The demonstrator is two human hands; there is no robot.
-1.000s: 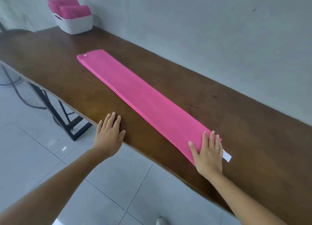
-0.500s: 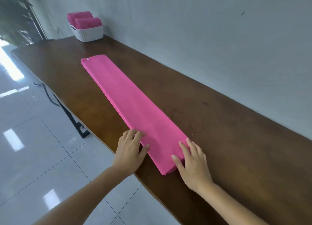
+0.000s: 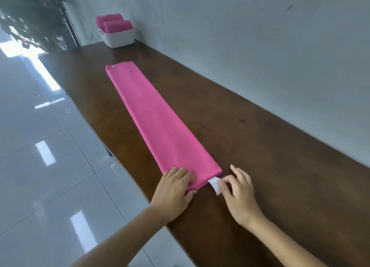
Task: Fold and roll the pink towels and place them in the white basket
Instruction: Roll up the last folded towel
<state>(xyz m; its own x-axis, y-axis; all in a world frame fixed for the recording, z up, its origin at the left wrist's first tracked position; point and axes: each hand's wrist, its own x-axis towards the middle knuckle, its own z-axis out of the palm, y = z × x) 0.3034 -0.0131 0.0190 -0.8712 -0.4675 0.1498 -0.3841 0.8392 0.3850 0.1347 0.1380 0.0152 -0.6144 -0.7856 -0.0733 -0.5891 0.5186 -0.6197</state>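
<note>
My left hand lies on the near left corner of the pink towel. The fingers are bent on top of the cloth and the thumb presses against the near edge, so this hand grips the corner. My left forearm comes in from the lower left, over the floor, and crosses the front edge of the table.

My right hand is just beside the near right corner of the towel. Its thumb and first finger pinch the white label that sticks out from the near end of the towel. The other fingers are spread and only a little bent, above the wood. The right forearm lies above the table, coming from the lower right.

The towel is folded into one long, narrow strip, flat on the table. Its near end is close to the table's front edge, and its left long edge runs near that edge for the whole length. A small snap button sits at the far left corner. Between the right long edge and the wall there is a wide band of brown wood.

The white basket stands at the far end of the table against the wall, well apart from the far end of the towel. Two rolled towels are in it.
</note>
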